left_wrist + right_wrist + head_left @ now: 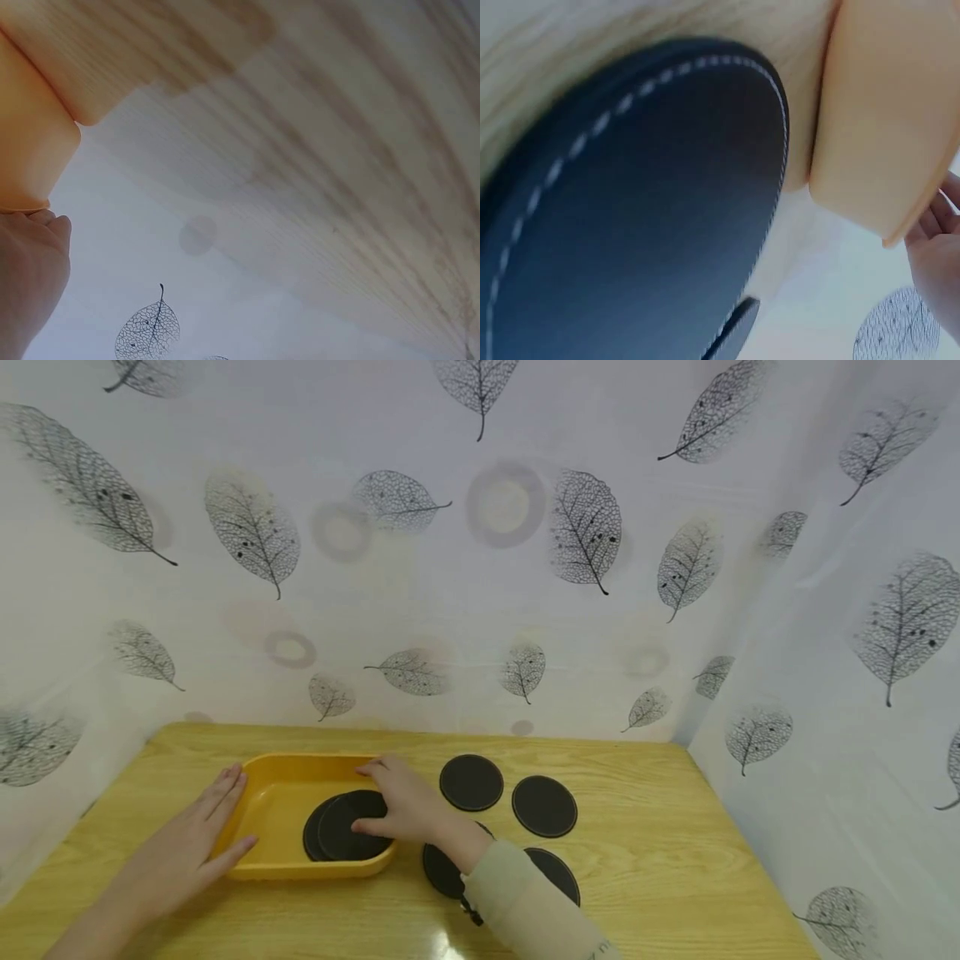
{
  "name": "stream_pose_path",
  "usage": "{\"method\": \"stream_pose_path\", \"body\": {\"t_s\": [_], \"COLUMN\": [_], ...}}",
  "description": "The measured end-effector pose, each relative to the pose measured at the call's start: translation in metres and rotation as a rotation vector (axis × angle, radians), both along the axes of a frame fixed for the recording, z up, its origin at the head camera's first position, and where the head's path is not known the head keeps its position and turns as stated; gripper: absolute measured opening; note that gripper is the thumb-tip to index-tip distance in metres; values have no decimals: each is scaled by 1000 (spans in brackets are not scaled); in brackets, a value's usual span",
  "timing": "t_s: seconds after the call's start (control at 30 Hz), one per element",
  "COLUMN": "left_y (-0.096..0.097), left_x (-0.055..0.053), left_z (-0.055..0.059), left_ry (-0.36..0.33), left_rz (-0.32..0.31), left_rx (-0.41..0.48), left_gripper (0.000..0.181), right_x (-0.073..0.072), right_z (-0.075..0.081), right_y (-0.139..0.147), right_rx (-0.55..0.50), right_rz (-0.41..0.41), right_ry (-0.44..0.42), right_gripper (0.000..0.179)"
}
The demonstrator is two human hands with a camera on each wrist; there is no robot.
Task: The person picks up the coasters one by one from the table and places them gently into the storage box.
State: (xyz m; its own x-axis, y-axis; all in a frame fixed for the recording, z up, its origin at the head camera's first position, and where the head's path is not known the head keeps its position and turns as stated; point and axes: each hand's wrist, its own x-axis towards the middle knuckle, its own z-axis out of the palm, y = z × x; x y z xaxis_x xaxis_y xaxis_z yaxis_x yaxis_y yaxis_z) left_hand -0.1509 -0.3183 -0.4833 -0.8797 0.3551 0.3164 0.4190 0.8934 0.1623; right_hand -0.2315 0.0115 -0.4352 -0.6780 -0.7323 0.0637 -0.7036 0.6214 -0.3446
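A left hand (pixel 180 850), fingers straight, rests along a smooth yellow tray (pixel 273 818), apparently steadying it. Opposite, the right hand (pixel 412 806) overhangs two overlapping black discs (pixel 341 831) inside; whether it pinches one is unclear. Four leather-like, stitched rounds (pixel 471 783) lie beyond and below its wrist.

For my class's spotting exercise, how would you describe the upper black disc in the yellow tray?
On the wooden table, find the yellow tray. Inside, towards the right end, the upper black disc lies partly under the right hand. Unlike the lower disc, visible only as a crescent, it lies on top.
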Motion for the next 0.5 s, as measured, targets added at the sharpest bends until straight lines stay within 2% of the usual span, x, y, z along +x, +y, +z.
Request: {"method": "stream_pose_path", "body": {"t_s": [0.23,0.5], "left_y": [1,1], "left_x": [-1,0], "left_z": [0,1], "left_ry": [4,-11], "left_rz": [-8,0], "left_rx": [6,-4], "left_gripper": [85,86], "right_x": [-2,-9], "right_z": [11,17], "right_y": [29,68], "right_rx": [-158,-230], "right_rz": [-104,-183], "right_ry": [14,-24], "right_gripper": [62,58]}}
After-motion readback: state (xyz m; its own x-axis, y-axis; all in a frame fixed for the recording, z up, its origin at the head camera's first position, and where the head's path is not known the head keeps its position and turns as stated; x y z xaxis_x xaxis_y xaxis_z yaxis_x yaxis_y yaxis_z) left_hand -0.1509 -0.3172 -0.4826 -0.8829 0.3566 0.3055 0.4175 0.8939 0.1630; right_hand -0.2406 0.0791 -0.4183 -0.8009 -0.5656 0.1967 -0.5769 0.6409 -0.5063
